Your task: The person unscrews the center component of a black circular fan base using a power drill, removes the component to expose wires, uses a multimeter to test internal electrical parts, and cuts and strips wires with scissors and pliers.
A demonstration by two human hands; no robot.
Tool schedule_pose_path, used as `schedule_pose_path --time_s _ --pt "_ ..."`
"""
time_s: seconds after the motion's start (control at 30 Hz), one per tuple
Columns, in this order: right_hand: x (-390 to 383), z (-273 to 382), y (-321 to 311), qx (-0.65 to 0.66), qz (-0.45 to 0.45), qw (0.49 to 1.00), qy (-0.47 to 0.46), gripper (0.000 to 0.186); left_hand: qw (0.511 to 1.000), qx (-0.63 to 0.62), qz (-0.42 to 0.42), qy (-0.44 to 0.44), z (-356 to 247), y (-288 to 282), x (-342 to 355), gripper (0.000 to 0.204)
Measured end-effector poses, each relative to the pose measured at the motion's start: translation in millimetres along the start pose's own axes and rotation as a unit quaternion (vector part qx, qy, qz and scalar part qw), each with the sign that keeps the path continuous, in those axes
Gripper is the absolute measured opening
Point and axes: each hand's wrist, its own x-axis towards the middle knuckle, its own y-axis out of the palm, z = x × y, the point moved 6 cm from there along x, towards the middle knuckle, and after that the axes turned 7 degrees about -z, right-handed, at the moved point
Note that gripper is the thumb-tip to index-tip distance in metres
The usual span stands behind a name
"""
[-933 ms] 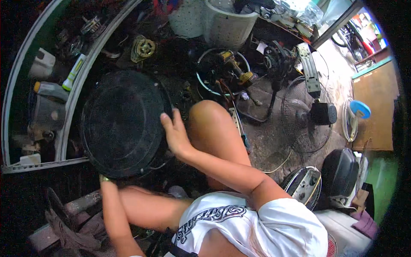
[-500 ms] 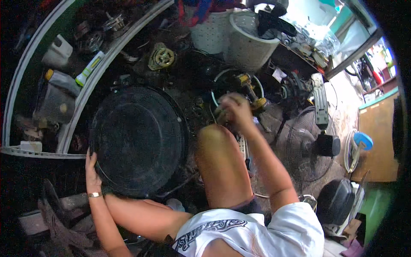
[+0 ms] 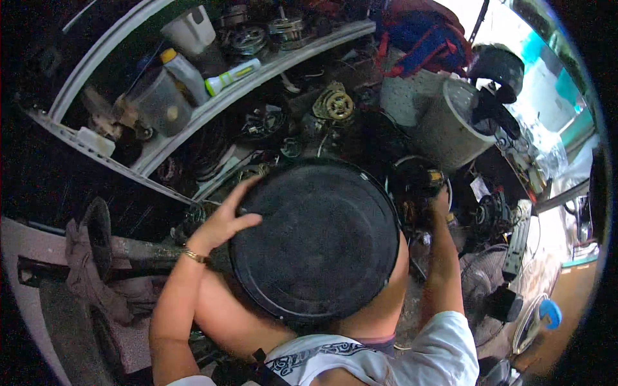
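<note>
Black pan [image 3: 315,241] now lies over both legs [image 3: 225,315]; left hand [image 3: 221,226] alone grips its ten-o'clock edge. Right hand [image 3: 441,201], at two o'clock, is by maybe a drill [image 3: 436,175]; can't tell its grip.

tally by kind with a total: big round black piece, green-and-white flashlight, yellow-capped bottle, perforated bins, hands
Big round black piece: 1
Green-and-white flashlight: 1
Yellow-capped bottle: 1
Perforated bins, back bin and front bin: 2
Hands, left hand and right hand: 2
Total: 7

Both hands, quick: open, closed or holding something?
Left hand: holding the round black part by its edge.
Right hand: at the yellow-and-black tool; whether closed cannot be told.
</note>
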Motion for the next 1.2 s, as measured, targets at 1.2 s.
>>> schedule_pose_path --time_s 1.2 --pt "-261.5 283.8 -296.0 0.353 0.231 0.889 -0.179 0.047 0.976 -0.057 -0.098 0.187 14.3 28.2 -1.1 0.038"
